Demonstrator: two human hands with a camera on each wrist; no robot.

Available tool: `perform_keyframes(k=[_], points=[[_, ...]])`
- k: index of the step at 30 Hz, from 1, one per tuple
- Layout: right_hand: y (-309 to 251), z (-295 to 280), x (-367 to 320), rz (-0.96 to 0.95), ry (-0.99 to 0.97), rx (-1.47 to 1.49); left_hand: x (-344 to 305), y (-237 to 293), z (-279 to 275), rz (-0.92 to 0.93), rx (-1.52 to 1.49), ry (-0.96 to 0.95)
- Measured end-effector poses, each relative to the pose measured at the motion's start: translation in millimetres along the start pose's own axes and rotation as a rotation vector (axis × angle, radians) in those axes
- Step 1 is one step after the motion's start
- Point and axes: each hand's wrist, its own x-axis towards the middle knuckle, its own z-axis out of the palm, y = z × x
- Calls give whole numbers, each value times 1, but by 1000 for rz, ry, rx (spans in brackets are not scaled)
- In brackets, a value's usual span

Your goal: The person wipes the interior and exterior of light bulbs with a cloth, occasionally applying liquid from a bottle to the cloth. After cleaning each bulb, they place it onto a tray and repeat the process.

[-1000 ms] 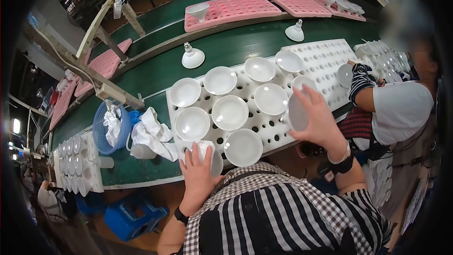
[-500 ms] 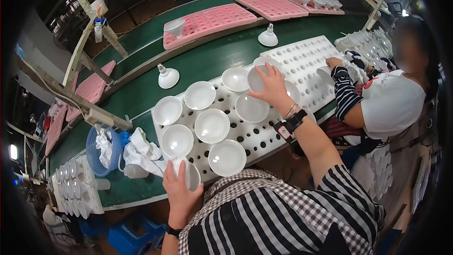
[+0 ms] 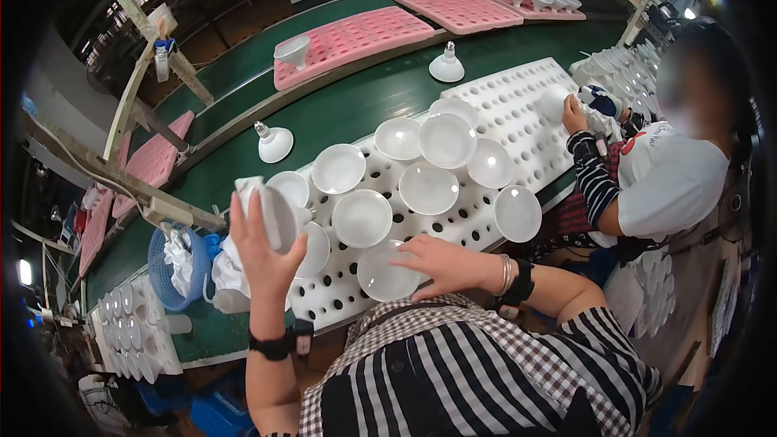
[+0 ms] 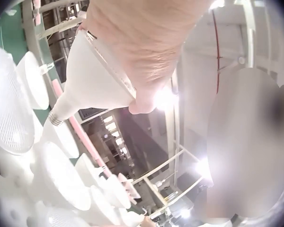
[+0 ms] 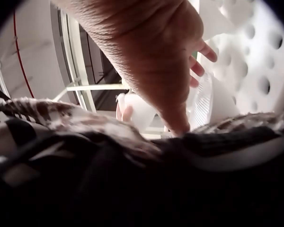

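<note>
In the head view my left hand (image 3: 267,255) holds a white reflector bulb (image 3: 279,218) above the left end of the white foam tray (image 3: 340,311), with a white cloth (image 3: 249,188) at its fingertips. The left wrist view shows this bulb's rim in the hand and its screw base (image 4: 55,119) pointing down and left. My right hand (image 3: 453,265) reaches over the near edge, its fingers loosely spread across the right side of another bulb's face (image 3: 382,273). Several more bulbs, among them a raised one (image 3: 447,141), stand face up in the tray.
Two bulbs (image 3: 275,144) (image 3: 447,63) stand base up on the green belt (image 3: 356,93). Pink foam trays (image 3: 356,44) line the far side. A blue basket (image 3: 171,275) with cloths is at left. Another person (image 3: 680,170) works at right beside a second white tray (image 3: 518,105).
My left hand has lifted its bulb up and away from the tray's near corner. My right hand has let go of a bulb among the far rows and come back to the near edge.
</note>
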Motion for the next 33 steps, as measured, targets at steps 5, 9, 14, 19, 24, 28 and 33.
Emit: perform_keyframes(k=[5,9,14,19,24,28,33], points=[[0,10,6,-72,-134,-244,11,-9,72,115,112,-72],[-4,20,25,18,-229,-120,9,-12,98,101,137,-134],[-17,18,43,46,-354,-203,11,-22,101,159,135,-80],[-36,33,55,-111,-461,-478,8,-35,107,126,59,-50],[-35,39,67,-177,-572,-414,4,-35,103,119,34,-54],[-24,36,62,-272,-488,-310,1,-33,100,88,29,-82],[-24,38,56,-300,-438,-440,-2,-35,98,123,28,-70]])
